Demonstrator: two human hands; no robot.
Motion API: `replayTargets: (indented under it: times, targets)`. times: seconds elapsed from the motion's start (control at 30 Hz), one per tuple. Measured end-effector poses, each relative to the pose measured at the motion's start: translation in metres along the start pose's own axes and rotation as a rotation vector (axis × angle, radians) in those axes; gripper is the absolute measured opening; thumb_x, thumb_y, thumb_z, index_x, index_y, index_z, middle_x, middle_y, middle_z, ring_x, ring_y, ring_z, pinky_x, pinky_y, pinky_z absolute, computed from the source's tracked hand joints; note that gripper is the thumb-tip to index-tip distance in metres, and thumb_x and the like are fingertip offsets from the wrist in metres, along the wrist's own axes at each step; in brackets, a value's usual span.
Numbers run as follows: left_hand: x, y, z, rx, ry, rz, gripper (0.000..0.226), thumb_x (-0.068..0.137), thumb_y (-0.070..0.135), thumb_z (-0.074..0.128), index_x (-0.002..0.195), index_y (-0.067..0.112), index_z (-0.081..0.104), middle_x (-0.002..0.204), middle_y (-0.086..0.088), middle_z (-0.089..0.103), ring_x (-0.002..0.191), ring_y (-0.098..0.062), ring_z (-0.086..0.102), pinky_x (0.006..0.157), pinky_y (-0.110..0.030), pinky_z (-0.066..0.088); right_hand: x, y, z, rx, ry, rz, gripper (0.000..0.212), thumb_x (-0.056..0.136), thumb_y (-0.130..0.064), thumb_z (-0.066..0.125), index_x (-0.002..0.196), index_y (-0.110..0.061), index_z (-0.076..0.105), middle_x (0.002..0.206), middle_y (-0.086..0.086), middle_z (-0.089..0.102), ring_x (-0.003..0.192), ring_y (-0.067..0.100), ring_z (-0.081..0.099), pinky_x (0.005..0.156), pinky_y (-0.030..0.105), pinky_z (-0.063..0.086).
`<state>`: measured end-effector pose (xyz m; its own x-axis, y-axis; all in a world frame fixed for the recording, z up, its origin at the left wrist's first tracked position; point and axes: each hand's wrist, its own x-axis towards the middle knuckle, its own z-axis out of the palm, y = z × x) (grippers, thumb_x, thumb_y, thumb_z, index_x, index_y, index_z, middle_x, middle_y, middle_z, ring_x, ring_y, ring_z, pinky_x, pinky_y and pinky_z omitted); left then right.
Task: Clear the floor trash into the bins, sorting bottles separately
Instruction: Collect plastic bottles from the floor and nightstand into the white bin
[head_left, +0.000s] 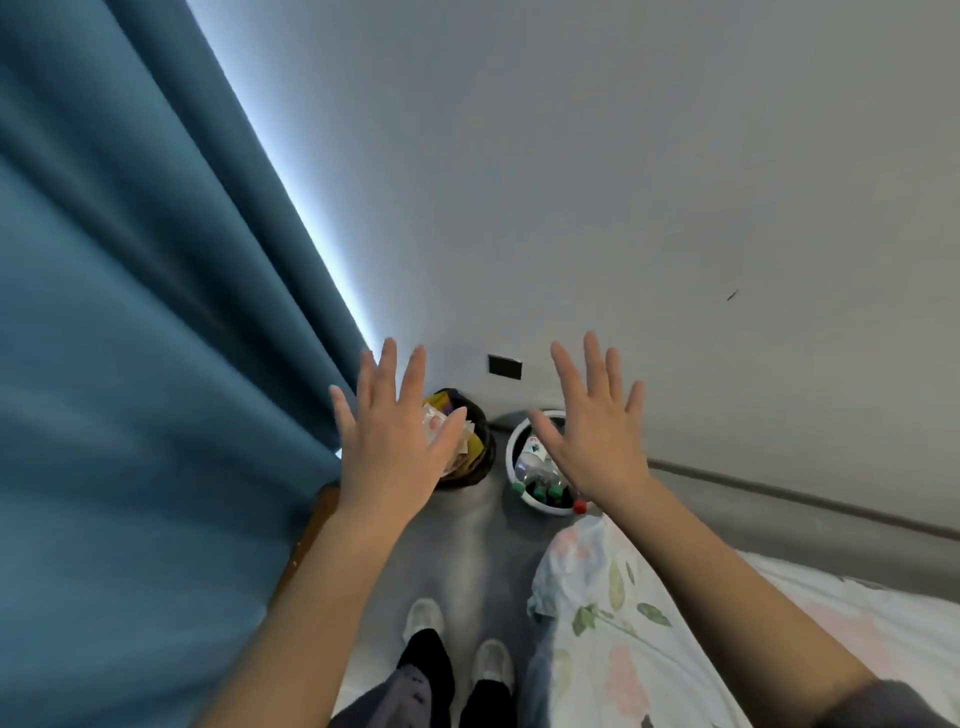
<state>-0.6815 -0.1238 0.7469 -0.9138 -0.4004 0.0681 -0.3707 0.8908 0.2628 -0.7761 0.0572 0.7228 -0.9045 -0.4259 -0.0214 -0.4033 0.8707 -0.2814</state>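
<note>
STEP: I judge sorting near done, final check | HANDS: my left hand (395, 441) and right hand (597, 431) spread flat, holding nothing | ITEMS: wrappers (441, 405) in dark bin (485, 441); bottles (535, 467) in white bin (545, 510) beside it | NEXT: scan floor (467, 545) for leftovers | ROOM: narrow strip between curtain (130, 364) and bed (649, 623) edge.

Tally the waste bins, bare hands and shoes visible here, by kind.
Waste bins: 2, dark round bin of wrappers and white round bin of plastic bottles.
Bare hands: 2, left hand, right hand.
White shoes: 2, left shoe, right shoe.
Total: 6.
</note>
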Motion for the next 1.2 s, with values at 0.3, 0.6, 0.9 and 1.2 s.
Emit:
replayTargets:
  times: [0.3, 0.6, 0.9, 1.2]
  targets:
    - [-0.077, -0.09, -0.086, 0.053, 0.272, -0.299, 0.073, 0.088, 0.062, 0.024, 0.15, 0.023, 0.02, 0.16, -0.006, 0.011, 0.147, -0.026, 0.001, 0.114, -0.059, 0.01, -0.004, -0.156, -0.012, -0.017, 0.132, -0.561, 0.072, 0.093, -0.059, 0.037, 0.152, -0.027, 0.011, 0.161, 0.01, 0.001, 0.146, 0.037, 0.002, 0.111, 0.062, 0.012]
    - [-0.268, -0.206, -0.134, 0.08, 0.438, -0.803, 0.075, 0.086, 0.066, 0.022, 0.15, 0.027, 0.02, 0.16, -0.002, 0.01, 0.148, -0.022, -0.003, 0.116, -0.055, 0.008, -0.111, -0.346, 0.015, 0.038, 0.052, -1.077, 0.071, 0.09, -0.058, 0.032, 0.151, -0.028, 0.014, 0.16, 0.01, 0.005, 0.147, 0.036, 0.002, 0.112, 0.062, 0.011]
    - [-0.527, -0.272, -0.183, 0.095, 0.674, -1.171, 0.077, 0.084, 0.067, 0.023, 0.15, 0.028, 0.019, 0.16, 0.002, 0.004, 0.147, -0.015, -0.011, 0.117, -0.049, -0.001, -0.344, -0.503, 0.051, 0.141, -0.01, -1.54, 0.071, 0.087, -0.055, 0.035, 0.15, -0.024, 0.023, 0.158, 0.012, 0.016, 0.144, 0.038, 0.016, 0.109, 0.064, 0.022]
    - [-0.747, -0.262, -0.186, 0.159, 0.818, -1.621, 0.082, 0.08, 0.07, 0.018, 0.15, 0.027, 0.02, 0.16, 0.0, 0.005, 0.147, -0.018, -0.008, 0.117, -0.052, 0.003, -0.58, -0.571, 0.08, 0.189, -0.148, -2.044, 0.073, 0.085, -0.048, 0.058, 0.147, -0.027, 0.026, 0.158, 0.011, 0.017, 0.144, 0.038, 0.018, 0.108, 0.065, 0.025]
